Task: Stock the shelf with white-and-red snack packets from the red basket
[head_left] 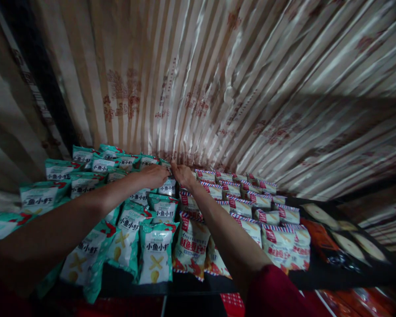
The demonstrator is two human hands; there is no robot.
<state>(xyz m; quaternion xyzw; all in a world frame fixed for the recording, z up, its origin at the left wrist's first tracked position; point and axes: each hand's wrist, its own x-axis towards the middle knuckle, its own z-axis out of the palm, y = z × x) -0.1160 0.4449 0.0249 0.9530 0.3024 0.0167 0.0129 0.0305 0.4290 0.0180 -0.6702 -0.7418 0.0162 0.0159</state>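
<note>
Both arms reach to the back of the shelf. My left hand (154,176), fingers curled together, is at a teal-and-white snack bag (166,164) in the rear row. From the other side my right hand (184,175) pinches near the same bag's top edge. Most of this bag is hidden by the hands and by the teal bag (167,187) standing in front. Rows of upright teal snack bags (156,253) fill the left. Beside them, partly behind my right forearm, stand rows of cream snack bags (191,244) with red lettering and striped tops.
Behind the bags hangs a creased, printed plastic sheet (201,79). A dark post (41,75) rises at the left. Orange-red packets (320,240) and pale oval packs (350,246) lie on the black shelf (198,284) at the right. Below are red packages (356,304).
</note>
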